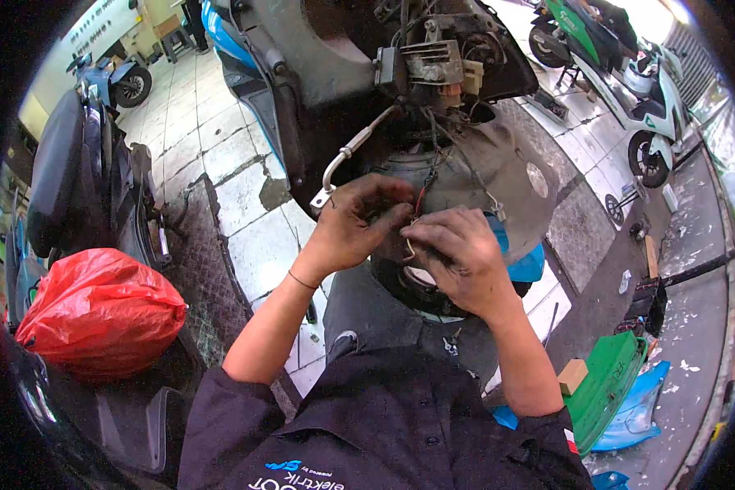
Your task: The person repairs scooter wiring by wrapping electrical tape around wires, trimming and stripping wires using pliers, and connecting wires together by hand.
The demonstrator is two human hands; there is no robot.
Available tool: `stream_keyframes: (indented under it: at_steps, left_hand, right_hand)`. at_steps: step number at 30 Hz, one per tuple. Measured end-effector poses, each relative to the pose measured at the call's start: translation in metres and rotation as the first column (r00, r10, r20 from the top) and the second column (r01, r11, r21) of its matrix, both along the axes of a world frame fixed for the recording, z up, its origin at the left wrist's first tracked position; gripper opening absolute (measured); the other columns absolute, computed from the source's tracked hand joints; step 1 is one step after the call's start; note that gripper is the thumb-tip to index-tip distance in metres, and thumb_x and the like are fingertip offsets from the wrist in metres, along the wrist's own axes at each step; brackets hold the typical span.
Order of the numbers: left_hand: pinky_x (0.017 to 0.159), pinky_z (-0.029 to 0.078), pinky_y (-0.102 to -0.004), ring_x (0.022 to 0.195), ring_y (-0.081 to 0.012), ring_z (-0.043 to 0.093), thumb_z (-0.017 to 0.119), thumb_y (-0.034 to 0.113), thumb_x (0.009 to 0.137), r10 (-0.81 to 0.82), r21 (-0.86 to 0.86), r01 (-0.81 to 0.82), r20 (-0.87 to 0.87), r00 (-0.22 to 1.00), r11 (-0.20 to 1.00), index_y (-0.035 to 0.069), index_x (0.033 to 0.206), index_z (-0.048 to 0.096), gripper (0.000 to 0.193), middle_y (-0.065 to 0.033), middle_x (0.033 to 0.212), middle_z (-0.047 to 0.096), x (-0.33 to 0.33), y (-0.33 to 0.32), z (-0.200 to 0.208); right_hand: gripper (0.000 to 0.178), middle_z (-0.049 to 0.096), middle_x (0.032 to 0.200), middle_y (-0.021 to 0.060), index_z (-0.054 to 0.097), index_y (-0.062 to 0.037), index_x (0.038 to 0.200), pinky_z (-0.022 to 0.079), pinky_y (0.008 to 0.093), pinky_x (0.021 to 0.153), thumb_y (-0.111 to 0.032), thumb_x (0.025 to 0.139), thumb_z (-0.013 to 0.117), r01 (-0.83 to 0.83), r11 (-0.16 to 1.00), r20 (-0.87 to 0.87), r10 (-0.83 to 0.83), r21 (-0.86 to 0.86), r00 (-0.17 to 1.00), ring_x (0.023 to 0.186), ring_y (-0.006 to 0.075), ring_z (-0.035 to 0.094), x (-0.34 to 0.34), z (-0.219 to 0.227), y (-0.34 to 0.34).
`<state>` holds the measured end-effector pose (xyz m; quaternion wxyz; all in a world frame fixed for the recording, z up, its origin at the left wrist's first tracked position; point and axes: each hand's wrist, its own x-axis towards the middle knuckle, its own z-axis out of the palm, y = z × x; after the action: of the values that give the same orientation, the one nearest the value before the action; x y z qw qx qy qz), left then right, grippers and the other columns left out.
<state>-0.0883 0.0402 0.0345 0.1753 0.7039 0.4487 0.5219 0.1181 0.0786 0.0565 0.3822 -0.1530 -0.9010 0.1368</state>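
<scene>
Both of my hands, dark with grime, meet in front of an opened scooter body. My left hand (pixel 358 222) is curled, its thumb and fingertips closing at a thin wire (pixel 421 198) with a red part that hangs from above. In my right hand (pixel 459 255), thumb and fingers pinch the wire's lower end, where a pale, thin loop shows. The exact contact at the fingertips is too small to make out. Above my hands sits a finned metal part (pixel 433 64) with cables. A bent metal pipe (pixel 347 155) ends in a bracket beside my left hand.
At left stand a black scooter seat (pixel 57 175) and a red plastic bag (pixel 102 314). A green panel (pixel 604 384) with a small cardboard box (pixel 572 376) and blue panels lies at lower right. Other scooters, one white (pixel 657 98), stand farther back on the tiles.
</scene>
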Motion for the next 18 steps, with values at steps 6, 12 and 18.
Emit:
stream_keyframes:
  at_steps: [6,12,18]
  left_hand:
    - [0.084,0.053,-0.0278,0.093,-0.0154,0.069,0.064,0.01,0.097,0.006,-0.331,0.127,0.373,0.928,0.935,0.002,0.129,0.054,0.034,-0.0106,0.099,0.07,-0.004,0.007,0.01]
    - [0.079,0.053,-0.0315,0.091,-0.0174,0.068,0.07,0.017,0.091,0.104,-0.037,-0.105,-0.011,0.994,0.994,0.007,0.122,0.068,0.033,-0.0116,0.102,0.071,0.009,0.044,0.043]
    - [0.086,0.054,-0.0304,0.092,-0.0121,0.067,0.071,0.014,0.091,-0.034,-0.126,0.027,-0.053,0.998,0.992,0.0,0.111,0.073,0.025,-0.0111,0.102,0.075,0.017,0.067,0.061]
  right_hand:
    - [0.026,0.067,0.104,0.007,0.072,-0.0125,0.101,0.047,0.0418,0.087,-0.007,0.075,0.074,-0.039,0.999,-0.01,0.039,-0.021,0.999,0.1,0.0285,0.063,-0.002,-0.001,0.011]
    - [0.016,0.072,0.086,0.0079,0.072,-0.0043,0.1,0.053,0.0305,0.074,-0.008,0.084,0.077,-0.009,0.836,-0.213,-0.129,-0.548,0.968,0.079,0.0188,0.069,-0.006,0.004,0.011]
    - [0.016,0.073,0.088,0.008,0.063,0.0003,0.089,0.052,0.0264,0.074,-0.007,0.086,0.077,-0.003,0.753,-0.457,-0.397,-0.658,0.796,0.081,0.009,0.065,-0.016,0.009,0.01]
